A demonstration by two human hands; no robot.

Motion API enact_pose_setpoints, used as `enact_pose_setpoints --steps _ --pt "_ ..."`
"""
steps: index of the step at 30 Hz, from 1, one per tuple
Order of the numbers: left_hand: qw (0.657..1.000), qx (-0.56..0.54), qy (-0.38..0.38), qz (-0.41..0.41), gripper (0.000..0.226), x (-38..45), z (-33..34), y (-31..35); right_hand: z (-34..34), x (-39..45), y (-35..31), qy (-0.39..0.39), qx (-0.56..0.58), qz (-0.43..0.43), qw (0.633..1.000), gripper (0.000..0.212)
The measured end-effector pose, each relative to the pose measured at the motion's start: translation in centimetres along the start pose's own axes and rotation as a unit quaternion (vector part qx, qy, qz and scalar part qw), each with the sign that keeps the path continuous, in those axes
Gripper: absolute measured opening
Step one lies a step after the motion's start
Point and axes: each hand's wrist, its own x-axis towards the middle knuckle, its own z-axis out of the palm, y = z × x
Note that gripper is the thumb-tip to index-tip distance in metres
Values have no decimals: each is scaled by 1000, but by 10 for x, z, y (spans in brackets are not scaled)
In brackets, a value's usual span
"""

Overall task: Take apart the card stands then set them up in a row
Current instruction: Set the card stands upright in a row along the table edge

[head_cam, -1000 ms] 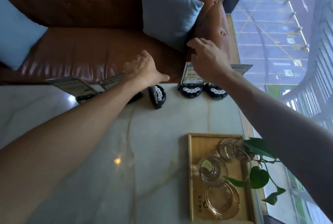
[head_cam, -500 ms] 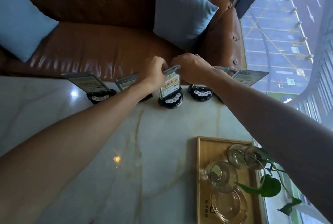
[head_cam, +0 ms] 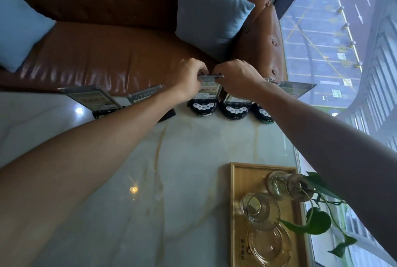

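We see the left hand and the right hand pinching the top edge of the middle card stand, which stands upright on its black base at the far edge of the marble table. Four other card stands line up beside it. Near the window, a wooden tray carries glass cups.

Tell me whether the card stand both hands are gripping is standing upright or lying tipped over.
Upright. The card stand sits on its black base, card rising vertically; left hand and right hand pinch its top edge.
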Motion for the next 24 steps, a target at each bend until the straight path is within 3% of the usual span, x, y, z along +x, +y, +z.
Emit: enact_pose_setpoints --steps 24 --pt "999 -25 -27 -6 32 -5 -5 -4 2 -8 -9 -14 21 37 999 19"
